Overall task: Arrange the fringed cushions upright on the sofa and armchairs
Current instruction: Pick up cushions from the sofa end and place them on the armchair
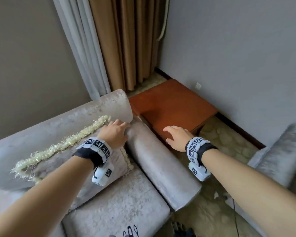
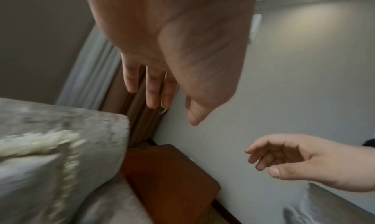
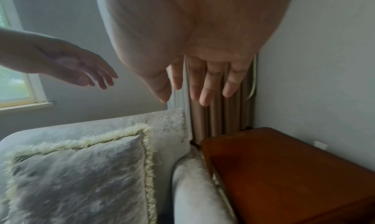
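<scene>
1 grey sofa [image 1: 118, 211] w/ fringed cushion [image 1: 61, 161], wood table [image 1: 174, 106] beside, curtains [image 1: 126, 40] behind.
</scene>
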Action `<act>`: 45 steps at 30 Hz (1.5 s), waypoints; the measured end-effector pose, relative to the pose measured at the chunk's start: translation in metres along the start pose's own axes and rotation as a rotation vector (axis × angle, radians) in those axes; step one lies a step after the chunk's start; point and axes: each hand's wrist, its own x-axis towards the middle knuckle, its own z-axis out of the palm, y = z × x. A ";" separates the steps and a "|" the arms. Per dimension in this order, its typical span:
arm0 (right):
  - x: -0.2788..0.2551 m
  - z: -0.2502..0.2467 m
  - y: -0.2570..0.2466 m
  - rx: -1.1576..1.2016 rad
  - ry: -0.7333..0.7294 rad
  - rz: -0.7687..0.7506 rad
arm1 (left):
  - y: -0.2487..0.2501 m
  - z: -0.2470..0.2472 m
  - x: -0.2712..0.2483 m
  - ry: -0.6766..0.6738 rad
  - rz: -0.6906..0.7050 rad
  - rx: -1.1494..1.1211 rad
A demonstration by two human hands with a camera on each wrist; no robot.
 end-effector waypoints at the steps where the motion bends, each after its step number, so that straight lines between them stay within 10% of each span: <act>1: -0.017 -0.007 0.019 0.016 0.015 0.029 | 0.022 -0.003 0.008 0.005 0.044 -0.004; 19: -0.317 -0.064 0.367 0.140 0.207 0.597 | 0.481 0.019 0.127 -0.107 0.641 0.088; 31: -0.496 -0.031 0.522 0.446 0.256 1.229 | 0.799 0.075 0.225 -0.196 1.183 0.209; 45: -0.798 0.037 0.554 0.665 0.444 1.930 | 1.179 0.155 0.058 -0.312 1.801 0.345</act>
